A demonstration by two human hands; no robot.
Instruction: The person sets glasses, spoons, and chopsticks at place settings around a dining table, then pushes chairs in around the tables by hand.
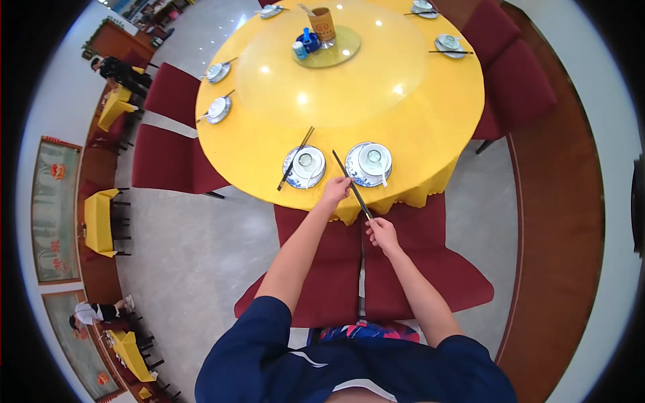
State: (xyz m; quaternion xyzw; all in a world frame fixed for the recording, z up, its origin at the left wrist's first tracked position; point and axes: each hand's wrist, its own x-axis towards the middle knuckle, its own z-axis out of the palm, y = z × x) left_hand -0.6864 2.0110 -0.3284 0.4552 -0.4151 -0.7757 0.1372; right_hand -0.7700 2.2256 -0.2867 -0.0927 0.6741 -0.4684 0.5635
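A pair of dark chopsticks (359,196) slants over the table's near edge, held by both of my hands. My left hand (338,190) pinches them near the middle, and my right hand (382,233) is closed around their lower end. Just beyond my hands is a place setting with a blue-and-white plate (357,178), a white bowl, a small glass (373,158) and a white spoon (384,180). To its left stands a similar setting (293,176), with another pair of chopsticks (306,140) lying across the plate's left side.
The round table has a yellow cloth (252,164) and a glass turntable (269,87) bearing a brown holder (323,25) and small blue containers (309,41). Several more settings line the rim. Red chairs (403,269) stand between me and the table; two people (121,74) are at the far left.
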